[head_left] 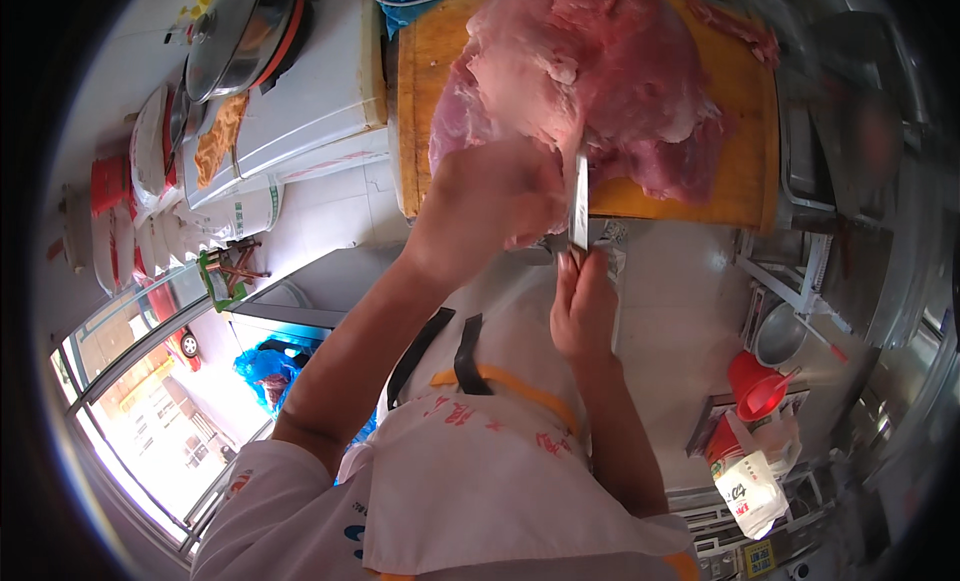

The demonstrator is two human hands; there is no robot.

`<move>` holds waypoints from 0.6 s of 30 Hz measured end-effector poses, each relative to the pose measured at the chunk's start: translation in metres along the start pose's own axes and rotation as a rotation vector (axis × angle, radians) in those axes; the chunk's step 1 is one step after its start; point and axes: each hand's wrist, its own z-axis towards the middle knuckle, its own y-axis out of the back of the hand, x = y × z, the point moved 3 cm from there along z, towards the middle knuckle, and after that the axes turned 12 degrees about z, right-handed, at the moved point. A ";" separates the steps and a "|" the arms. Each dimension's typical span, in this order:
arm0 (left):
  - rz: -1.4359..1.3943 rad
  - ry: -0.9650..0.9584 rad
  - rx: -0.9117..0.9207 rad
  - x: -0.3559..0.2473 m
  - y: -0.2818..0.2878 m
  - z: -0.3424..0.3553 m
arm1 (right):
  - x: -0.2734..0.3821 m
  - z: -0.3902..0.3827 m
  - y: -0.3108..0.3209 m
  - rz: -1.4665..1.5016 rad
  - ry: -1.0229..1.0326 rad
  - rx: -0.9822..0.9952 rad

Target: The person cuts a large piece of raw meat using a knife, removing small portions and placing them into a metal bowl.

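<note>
A large piece of raw pink meat (pixel 600 71) lies across a wooden cutting board (pixel 420 71). In my right hand (pixel 585 306) is the handle of a knife (pixel 581 196), its narrow blade pointing away from me and its tip at the meat's near edge. My left hand (pixel 495 196) is slightly blurred, with its fingers curled in against the near left edge of the meat, just left of the blade. It seems to grip a pale edge of the meat there, though the fingertips are partly hidden.
A thin meat strip (pixel 735 29) lies at the board's far right. Left of the board stands a white chest-like surface (pixel 310 81) with a lidded pan (pixel 240 41). Metal trays (pixel 805 161) stand at right; a red bucket (pixel 755 386) and metal bowl (pixel 780 333) sit lower down.
</note>
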 end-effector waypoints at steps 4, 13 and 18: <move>-0.008 0.018 -0.028 0.005 0.003 -0.009 | 0.031 0.014 0.007 0.098 -0.003 -0.093; -0.336 -0.063 -0.024 0.004 0.031 -0.016 | 0.002 -0.015 -0.003 0.108 0.051 -0.037; -0.366 -0.036 0.030 0.009 0.035 -0.016 | 0.031 0.040 0.003 0.102 0.041 -0.080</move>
